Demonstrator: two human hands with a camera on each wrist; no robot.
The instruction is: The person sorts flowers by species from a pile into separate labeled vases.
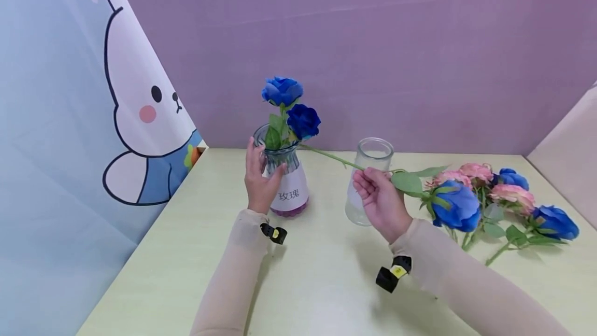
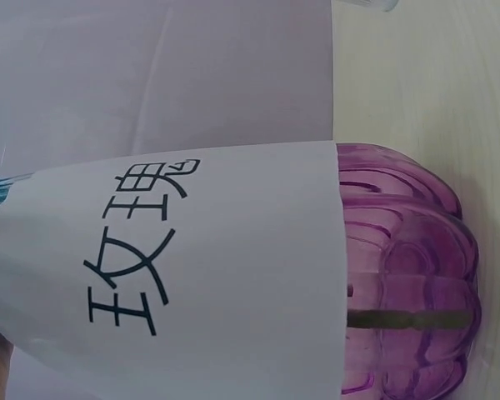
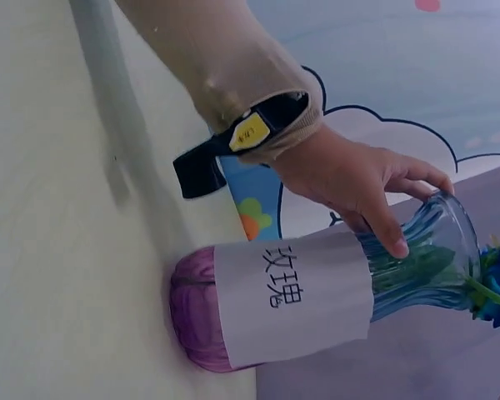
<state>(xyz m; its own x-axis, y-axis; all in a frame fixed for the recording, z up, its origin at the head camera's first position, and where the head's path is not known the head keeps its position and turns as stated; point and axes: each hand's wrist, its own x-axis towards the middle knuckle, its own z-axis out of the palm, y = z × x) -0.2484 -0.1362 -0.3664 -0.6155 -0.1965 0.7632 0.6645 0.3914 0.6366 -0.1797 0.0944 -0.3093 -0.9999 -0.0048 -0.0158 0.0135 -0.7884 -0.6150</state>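
A glass vase with a bluish flared neck, purple base and white paper label stands upright at centre left. Two blue roses rise from its mouth. My left hand grips the neck just below the rim, thumb in front and fingers round the far side, as the right wrist view shows of the hand. Between thumb and fingers, my right hand pinches the stem of another blue rose. Its bloom points right, and the stem's cut end reaches the vase's rim. The left wrist view shows the label up close.
Behind my right hand stands a clear glass jar with a white label. Pink flowers and more blue roses lie on the table at the right. A purple backdrop hangs behind, with a rabbit-print cloth on the left.
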